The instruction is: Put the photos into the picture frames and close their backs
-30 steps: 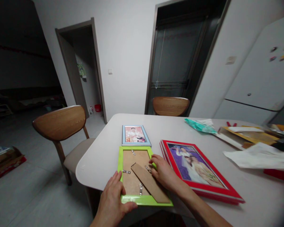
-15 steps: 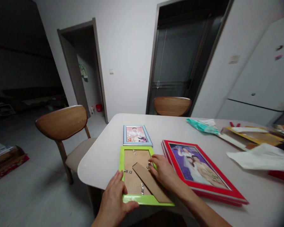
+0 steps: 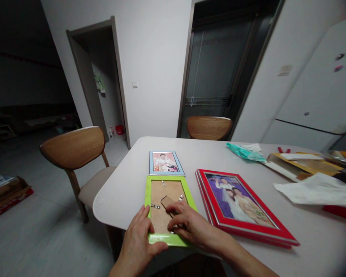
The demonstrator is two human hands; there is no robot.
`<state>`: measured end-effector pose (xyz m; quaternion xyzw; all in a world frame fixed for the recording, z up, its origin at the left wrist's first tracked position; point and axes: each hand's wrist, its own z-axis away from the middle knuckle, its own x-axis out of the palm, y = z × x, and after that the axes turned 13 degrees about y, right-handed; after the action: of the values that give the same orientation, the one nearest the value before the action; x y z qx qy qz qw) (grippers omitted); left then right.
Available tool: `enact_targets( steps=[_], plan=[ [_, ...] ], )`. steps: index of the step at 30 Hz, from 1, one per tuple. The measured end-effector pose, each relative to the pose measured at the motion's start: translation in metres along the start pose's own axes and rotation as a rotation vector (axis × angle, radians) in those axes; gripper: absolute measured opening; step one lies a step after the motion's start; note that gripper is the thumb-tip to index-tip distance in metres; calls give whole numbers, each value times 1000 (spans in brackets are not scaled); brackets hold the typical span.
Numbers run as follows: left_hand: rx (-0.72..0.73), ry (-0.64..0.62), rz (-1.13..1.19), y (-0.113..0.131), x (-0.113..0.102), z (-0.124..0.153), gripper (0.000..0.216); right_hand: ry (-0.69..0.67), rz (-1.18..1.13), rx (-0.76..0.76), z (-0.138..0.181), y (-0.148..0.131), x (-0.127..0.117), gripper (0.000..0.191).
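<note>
A green picture frame (image 3: pixel 193 204) lies face down near the table's front edge, its brown backing board (image 3: pixel 158 192) up. Small metal clips (image 3: pixel 155 206) sit around the board, and a folding stand leg (image 3: pixel 166 200) slants across it, mostly covered by my right hand. My left hand (image 3: pixel 140 234) grips the frame's lower left corner, thumb along the bottom edge and fingers on the left side. Over the lower part of the board, my right hand (image 3: pixel 187 223) has curled fingers, their tips at the lower metal clip (image 3: pixel 172 232), which is partly hidden.
Beyond the green frame lies a blue picture frame (image 3: pixel 152 163), face up. Stacked red picture frames (image 3: pixel 227 222) are at the right. Farther right are a teal packet (image 3: pixel 245 153), white wrapping (image 3: pixel 314 192) and yellow packaging (image 3: pixel 320 164). Wooden chairs (image 3: pixel 75 148) stand around the table (image 3: pixel 121 184).
My right hand has moved from the clip on the frame's right side down and left to the lower clip, now covering much of the stand leg. The left hand stays at the corner.
</note>
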<state>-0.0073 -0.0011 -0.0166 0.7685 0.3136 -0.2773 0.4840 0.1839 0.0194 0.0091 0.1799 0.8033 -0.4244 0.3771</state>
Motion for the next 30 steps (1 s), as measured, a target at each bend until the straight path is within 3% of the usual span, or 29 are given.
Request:
enact_targets(
  steps=[7,13,20,25,30],
  plan=[
    [-3,-1,-23,1,0,-1,29,147,72,-29,-3,5,14,14],
    [-41,-16,2,5,-2,-2,29,154,100,55,-18,-2,15,16],
    [-47,-12,-16,6,-2,-2,29,163,317,87,-54,-6,36,18],
    [-35,-6,-29,4,1,-2,29,219,370,134,-63,-2,47,19],
    [-30,-12,-26,6,0,-3,31,233,379,152,-64,14,40,21]
  ],
)
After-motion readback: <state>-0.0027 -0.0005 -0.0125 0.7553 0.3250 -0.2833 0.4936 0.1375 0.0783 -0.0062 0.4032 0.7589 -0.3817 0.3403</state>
